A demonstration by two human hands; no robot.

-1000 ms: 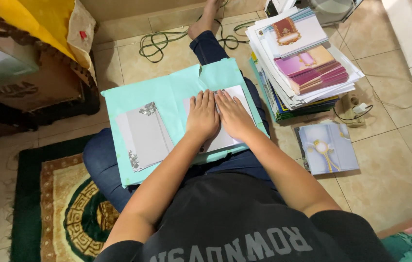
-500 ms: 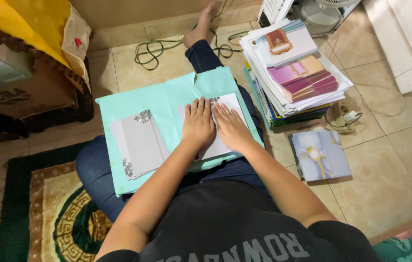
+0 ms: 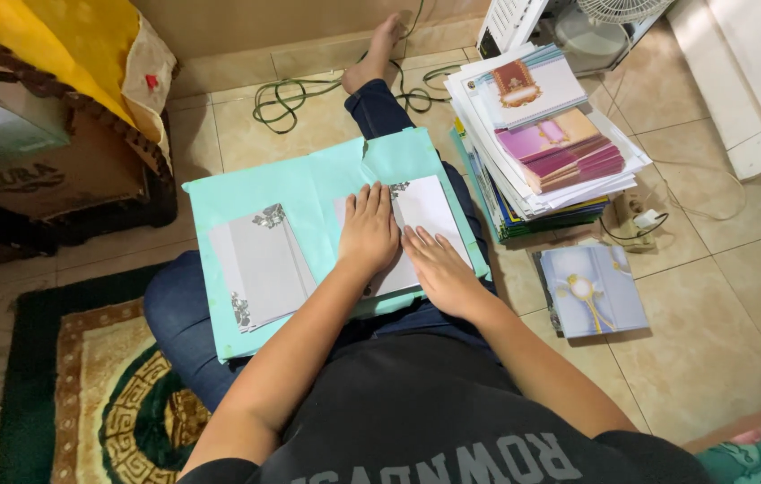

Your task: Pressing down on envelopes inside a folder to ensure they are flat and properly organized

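Both hands, left and right, press flat, unclenched, on a white card; card stack just beside

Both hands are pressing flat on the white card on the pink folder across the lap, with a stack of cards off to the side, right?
Not quite: the folder is light turquoise, not pink, as the head view shows. Both the left hand and right hand do press flat on the white card across the lap, with the stack of cards off to the side.
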